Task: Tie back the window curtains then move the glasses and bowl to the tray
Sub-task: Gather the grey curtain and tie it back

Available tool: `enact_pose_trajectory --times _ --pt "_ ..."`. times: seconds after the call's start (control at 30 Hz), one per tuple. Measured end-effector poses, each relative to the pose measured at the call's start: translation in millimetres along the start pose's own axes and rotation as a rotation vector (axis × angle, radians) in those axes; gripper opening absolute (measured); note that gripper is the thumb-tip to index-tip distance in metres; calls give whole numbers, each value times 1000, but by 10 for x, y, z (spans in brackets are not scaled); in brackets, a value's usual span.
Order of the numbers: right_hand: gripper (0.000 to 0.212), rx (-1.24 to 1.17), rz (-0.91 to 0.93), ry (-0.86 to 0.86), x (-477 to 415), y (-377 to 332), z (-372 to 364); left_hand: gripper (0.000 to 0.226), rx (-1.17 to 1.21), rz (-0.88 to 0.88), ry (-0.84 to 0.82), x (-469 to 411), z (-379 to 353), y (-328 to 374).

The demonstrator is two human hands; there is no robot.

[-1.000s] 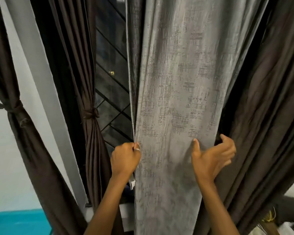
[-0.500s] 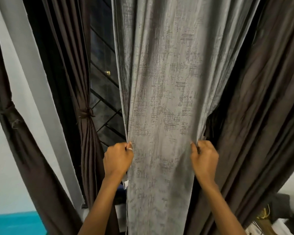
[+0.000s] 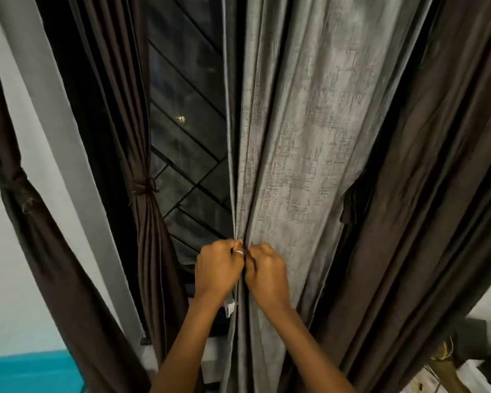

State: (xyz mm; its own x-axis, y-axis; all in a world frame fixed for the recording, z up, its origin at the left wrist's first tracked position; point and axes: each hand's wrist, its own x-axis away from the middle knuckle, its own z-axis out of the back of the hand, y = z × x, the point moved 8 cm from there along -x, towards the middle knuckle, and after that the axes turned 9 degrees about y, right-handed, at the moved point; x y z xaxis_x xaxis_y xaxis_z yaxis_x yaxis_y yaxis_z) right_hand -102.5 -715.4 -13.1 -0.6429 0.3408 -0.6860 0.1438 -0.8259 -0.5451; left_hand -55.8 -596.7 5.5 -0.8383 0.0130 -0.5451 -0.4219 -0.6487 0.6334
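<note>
Both hands are gripping the grey curtain [image 3: 301, 143] hanging at centre: the left hand [image 3: 219, 272] is clenching its left edge, the right hand [image 3: 265, 275] is pinching a fold just beside it, knuckles touching. Left of them, a brown curtain [image 3: 142, 222] is hanging tied.

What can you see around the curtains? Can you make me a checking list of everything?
Surface: nothing seen; no table or tray in view.
Job's things: grey curtain hangs untied, gathered at its left edge. Brown curtain by the window and far-left brown curtain are tied back. Right brown curtain hangs loose. Glasses and bowl not in view.
Clutter: blurry items at lower right, too unclear to name.
Grippers: left hand and right hand both grip the grey curtain, close together; ring on the left.
Cables: nothing seen.
Surroundings: dark window grille, white wall, teal patch lower left.
</note>
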Motion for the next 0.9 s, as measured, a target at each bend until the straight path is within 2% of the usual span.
enact_pose_trajectory --times 0.33,0.47,0.53,0.67,0.73,0.8,0.9 --pt "16 -34 -17 -12 36 4 -94 40 53 -24 -71 22 -88 16" --pt "16 -44 -42 19 23 47 -63 59 -13 13 -49 36 -63 146" --pt "14 -54 -10 33 26 31 -55 59 -63 43 -34 19 -65 177" --pt "22 -116 7 -58 20 111 -120 43 -101 75 -14 1 -81 152" --pt "17 -182 42 -206 4 158 -161 42 -101 72 -14 -11 -76 124" --pt "24 -196 40 -330 -5 265 -162 42 -103 64 0 -29 -48 94" --pt "29 -128 -23 -235 -103 537 33 48 -113 47 23 -46 -16 63"
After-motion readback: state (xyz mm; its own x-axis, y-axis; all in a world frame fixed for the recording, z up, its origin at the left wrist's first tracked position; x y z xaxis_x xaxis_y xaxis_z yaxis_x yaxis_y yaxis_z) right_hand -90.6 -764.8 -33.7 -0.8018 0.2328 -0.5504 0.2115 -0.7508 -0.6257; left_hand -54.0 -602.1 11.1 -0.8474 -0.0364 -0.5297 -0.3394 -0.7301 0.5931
